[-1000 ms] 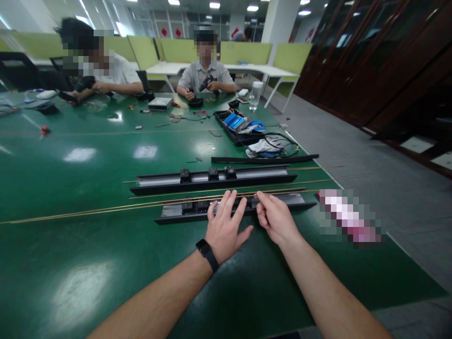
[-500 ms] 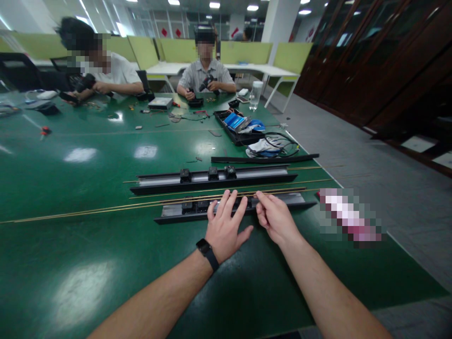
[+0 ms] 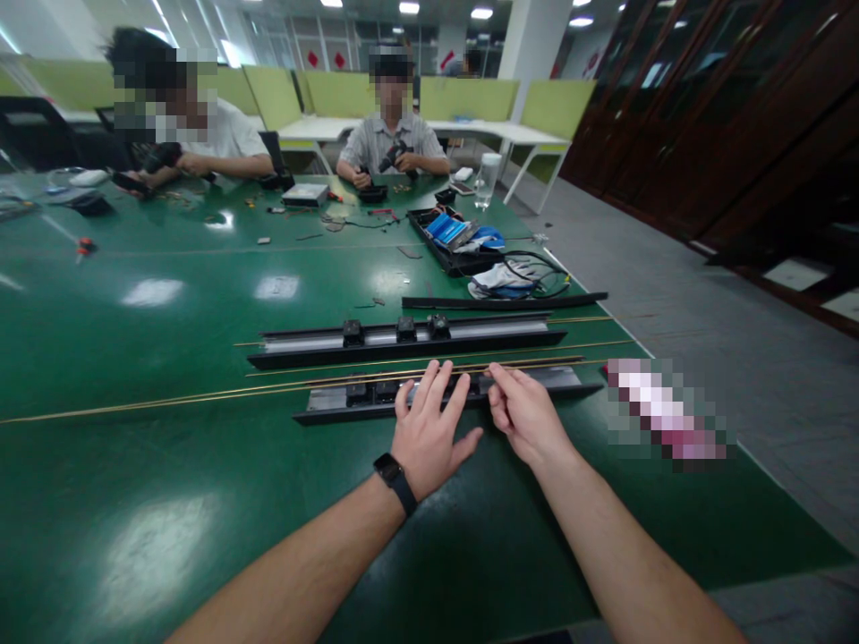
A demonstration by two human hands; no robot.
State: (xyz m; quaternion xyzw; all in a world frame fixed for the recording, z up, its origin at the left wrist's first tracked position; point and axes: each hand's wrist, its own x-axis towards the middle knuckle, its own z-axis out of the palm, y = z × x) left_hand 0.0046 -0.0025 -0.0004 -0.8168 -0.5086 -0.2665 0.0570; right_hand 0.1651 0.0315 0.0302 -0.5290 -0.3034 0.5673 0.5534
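Office: green partitions (image 3: pixel 463 100) and white desks (image 3: pixel 315 131) at the back, a dark wooden cabinet (image 3: pixel 671 107) to the right.
Table: glossy green top (image 3: pixel 301 483), with a black tray (image 3: pixel 426 240), pale gloves (image 3: pixel 506 279), a clear cup (image 3: pixel 483 186) and a black strip (image 3: pixel 503 303) toward the far right.
Co-workers: one person in white (image 3: pixel 234 143) and another in a checked shirt (image 3: pixel 395 134) sit across it, each with a dark power tool in hand.
Far channel: black-walled (image 3: pixel 403 349), holding three dark blocks, lying parallel beyond a single thin rod (image 3: pixel 349 366).
Near channel: black-walled (image 3: pixel 328 415), partly hidden by the hands, dark blocks inside.
Brass rods: long and thin (image 3: pixel 167 401), crossing above the near channel and reaching far left.
Left hand: palm down (image 3: pixel 430 434), fingers spread apart, fingertips at the brass rods; a dark watch (image 3: pixel 395 483) circles the wrist.
Right hand: fingers curled (image 3: pixel 527 413), forefinger at the brass rods; whether it grips one cannot be told.
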